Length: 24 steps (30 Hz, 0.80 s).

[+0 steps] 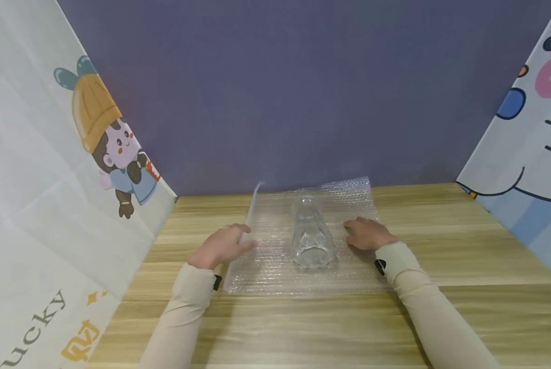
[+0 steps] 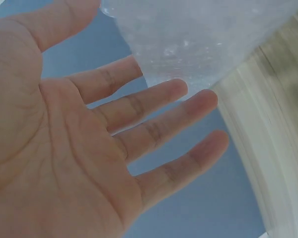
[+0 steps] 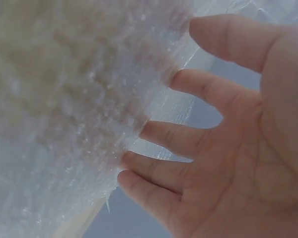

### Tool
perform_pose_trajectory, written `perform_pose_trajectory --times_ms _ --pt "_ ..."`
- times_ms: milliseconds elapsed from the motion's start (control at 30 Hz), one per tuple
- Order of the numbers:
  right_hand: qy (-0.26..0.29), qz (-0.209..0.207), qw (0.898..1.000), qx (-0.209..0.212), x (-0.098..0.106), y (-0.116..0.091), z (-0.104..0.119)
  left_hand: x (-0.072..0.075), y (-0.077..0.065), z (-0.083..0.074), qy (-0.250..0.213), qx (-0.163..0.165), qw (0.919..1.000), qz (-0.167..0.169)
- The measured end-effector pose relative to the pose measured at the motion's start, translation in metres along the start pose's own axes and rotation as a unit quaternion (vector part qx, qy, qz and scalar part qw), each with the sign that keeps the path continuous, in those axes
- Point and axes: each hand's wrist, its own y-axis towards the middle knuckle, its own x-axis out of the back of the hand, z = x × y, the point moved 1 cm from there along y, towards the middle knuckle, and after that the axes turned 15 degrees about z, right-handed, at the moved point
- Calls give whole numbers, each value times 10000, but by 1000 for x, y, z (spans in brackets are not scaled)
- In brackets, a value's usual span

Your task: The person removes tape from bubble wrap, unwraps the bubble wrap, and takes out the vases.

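A clear glass vase (image 1: 313,237) lies on a sheet of bubble wrap (image 1: 270,266), its wider end toward me. My left hand (image 1: 223,245) is at the sheet's left edge, which curls up there. In the left wrist view its fingers are spread and fairly straight, with the bubble wrap (image 2: 188,44) by the fingertips. On the opposite side, my right hand (image 1: 366,233) reaches over the sheet's right part. The right wrist view has its fingers extended against the bubble wrap (image 3: 79,109), their tips partly hidden by it. Neither hand touches the vase.
The sheet lies on a light wood-grain table (image 1: 284,328), close to a dark blue-grey panel (image 1: 275,92) at the back. White printed sheets with cartoon figures (image 1: 118,143) flank the table on the left and right.
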Motion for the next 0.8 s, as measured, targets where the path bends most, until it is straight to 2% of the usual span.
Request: perform_pose_trajectory --times_ms 233,467,667,800 --pt "248 53 9997 -45 -1 0 1 4 -4 15 -84 84 9999 -7" --pt "419 87 9990 -130 -5 -1 0 -3 -6 30 -114 270 9994 172" --pt "394 131 9991 -95 -8 0 1 -12 -12 43 -114 664 9965 494" --pt "392 103 9992 -70 -7 -1 1 -15 -15 50 -68 827 9952 522"
